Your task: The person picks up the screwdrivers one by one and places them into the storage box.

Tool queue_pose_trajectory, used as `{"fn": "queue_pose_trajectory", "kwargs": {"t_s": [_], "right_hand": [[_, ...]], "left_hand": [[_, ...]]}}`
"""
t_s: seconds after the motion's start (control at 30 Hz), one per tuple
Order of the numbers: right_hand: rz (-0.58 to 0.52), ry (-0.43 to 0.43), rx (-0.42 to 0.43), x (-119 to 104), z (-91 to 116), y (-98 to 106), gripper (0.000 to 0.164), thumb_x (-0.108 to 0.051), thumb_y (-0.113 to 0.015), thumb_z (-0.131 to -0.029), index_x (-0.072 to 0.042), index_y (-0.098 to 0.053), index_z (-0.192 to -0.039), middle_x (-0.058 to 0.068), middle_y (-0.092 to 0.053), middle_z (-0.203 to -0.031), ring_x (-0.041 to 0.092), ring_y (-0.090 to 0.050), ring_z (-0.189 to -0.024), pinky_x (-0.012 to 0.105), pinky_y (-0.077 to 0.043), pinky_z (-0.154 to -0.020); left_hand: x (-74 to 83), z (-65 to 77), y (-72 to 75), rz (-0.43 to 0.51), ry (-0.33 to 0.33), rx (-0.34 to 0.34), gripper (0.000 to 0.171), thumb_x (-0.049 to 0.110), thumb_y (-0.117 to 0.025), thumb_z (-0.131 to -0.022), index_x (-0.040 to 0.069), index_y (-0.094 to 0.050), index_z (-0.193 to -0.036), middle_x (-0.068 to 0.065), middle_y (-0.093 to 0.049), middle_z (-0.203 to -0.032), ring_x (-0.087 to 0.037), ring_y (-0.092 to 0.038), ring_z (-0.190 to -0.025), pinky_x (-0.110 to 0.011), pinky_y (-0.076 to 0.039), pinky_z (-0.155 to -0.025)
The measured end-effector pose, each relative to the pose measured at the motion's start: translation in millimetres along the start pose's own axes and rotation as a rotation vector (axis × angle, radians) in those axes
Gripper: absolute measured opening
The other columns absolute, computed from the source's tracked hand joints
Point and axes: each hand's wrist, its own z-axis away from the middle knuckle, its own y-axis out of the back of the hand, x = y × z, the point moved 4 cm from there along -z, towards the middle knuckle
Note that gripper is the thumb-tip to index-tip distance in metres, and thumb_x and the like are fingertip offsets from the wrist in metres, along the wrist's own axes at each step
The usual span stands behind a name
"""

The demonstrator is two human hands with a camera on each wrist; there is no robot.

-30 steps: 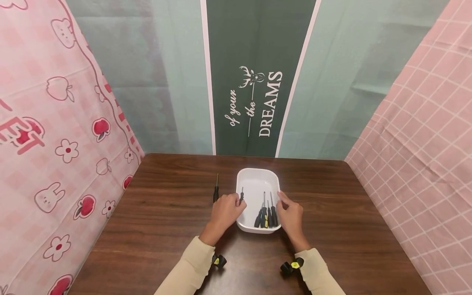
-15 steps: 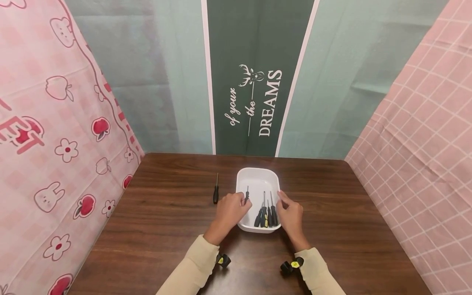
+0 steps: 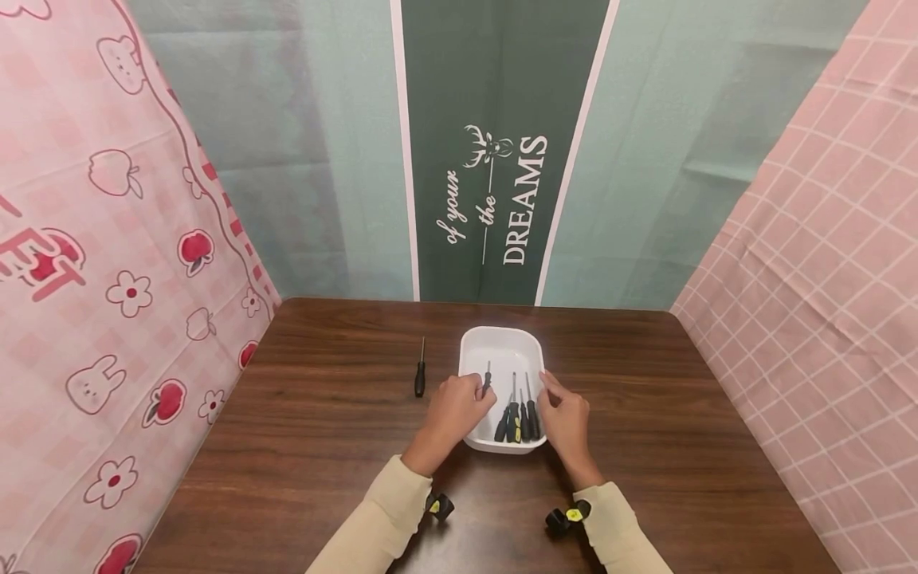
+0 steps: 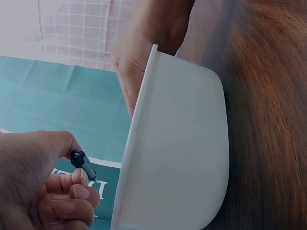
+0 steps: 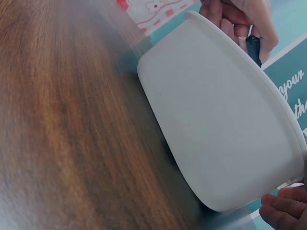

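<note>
My left hand (image 3: 453,408) pinches a small black screwdriver (image 3: 488,378) between thumb and fingers, shaft pointing to the far side, above the left part of a white plastic bin (image 3: 502,347). In the left wrist view, the end of this screwdriver's handle (image 4: 82,162) shows at the fingertips, just outside the bin's near rim. My right hand (image 3: 565,418) holds the bin's right rim. Several screwdrivers (image 3: 513,421) with black handles, one marked yellow, lie side by side in the bin's near right corner.
Another black-handled screwdriver (image 3: 420,378) lies on the brown wooden table (image 3: 323,399), left of the bin. Printed cloths hang behind the table and along both sides. A small black camera with a yellow mark is on each wrist.
My left hand has moved right with the small screwdriver, from the bin's left rim to farther over its inside. The right hand and the bin have stayed put.
</note>
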Motion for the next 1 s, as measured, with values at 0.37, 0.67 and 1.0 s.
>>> {"fn": "queue_pose_trajectory", "kwargs": {"t_s": [0.37,0.67,1.0], "right_hand": [[0.002,0.006,0.007,0.2,0.3,0.0,0.028,0.002,-0.068,-0.087,-0.002,-0.076,-0.113,0.014,-0.072,-0.116,0.028,-0.066,-0.114,0.044,-0.049,-0.094],[0.007,0.015,0.002,-1.0,0.5,0.1,0.028,0.002,-0.068,-0.087,-0.002,-0.076,-0.113,0.014,-0.071,-0.116,0.028,-0.066,-0.114,0.045,-0.05,-0.094],[0.014,0.033,0.006,-3.6,0.3,0.4,0.028,0.002,-0.069,-0.087,-0.002,-0.075,-0.113,0.014,-0.071,-0.116,0.029,-0.066,-0.114,0.046,-0.05,-0.093]], "left_hand": [[5.2,-2.7,-8.4,-0.018,-0.03,-0.008,0.038,0.026,-0.065,-0.093,0.016,-0.048,-0.061,0.007,-0.039,-0.05,-0.008,-0.042,-0.049,-0.022,-0.033,-0.048],[9.2,-4.0,-12.1,0.004,-0.035,-0.03,0.036,0.027,-0.065,-0.094,0.017,-0.05,-0.063,0.007,-0.042,-0.052,-0.008,-0.043,-0.05,-0.021,-0.034,-0.048],[11.7,-1.9,-22.2,-0.019,-0.09,-0.043,0.036,0.025,-0.066,-0.092,0.017,-0.047,-0.063,0.009,-0.037,-0.052,-0.006,-0.038,-0.048,-0.02,-0.03,-0.047]]}}
